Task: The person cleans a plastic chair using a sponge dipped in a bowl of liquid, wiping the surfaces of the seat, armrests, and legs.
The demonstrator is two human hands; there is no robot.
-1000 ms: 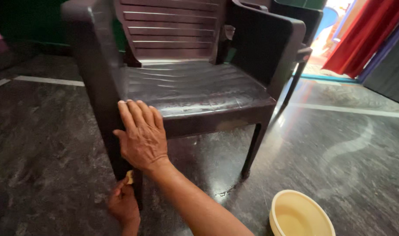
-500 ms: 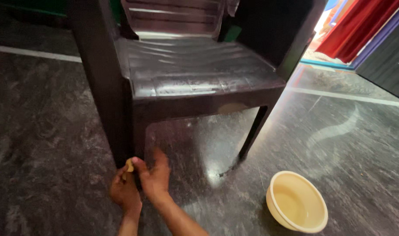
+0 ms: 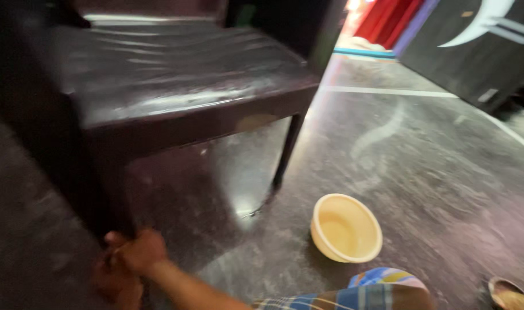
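A dark brown plastic chair fills the upper left of the head view. My right hand is low at the foot of the chair's front left leg, with its fingers curled against the leg. My left hand is just below and behind it, close to the floor, dark and blurred. What it holds is hidden. My right forearm runs in from the bottom edge.
A pale yellow plastic bowl stands on the dark stone floor to the right of the chair. My knee in plaid cloth and a sandal are at the bottom right. A red curtain and a dark panel stand behind.
My right hand went from the seat's front edge down to the foot of the front leg. The view dropped lower and nearer the floor. The small yellow thing in my left hand is out of sight.
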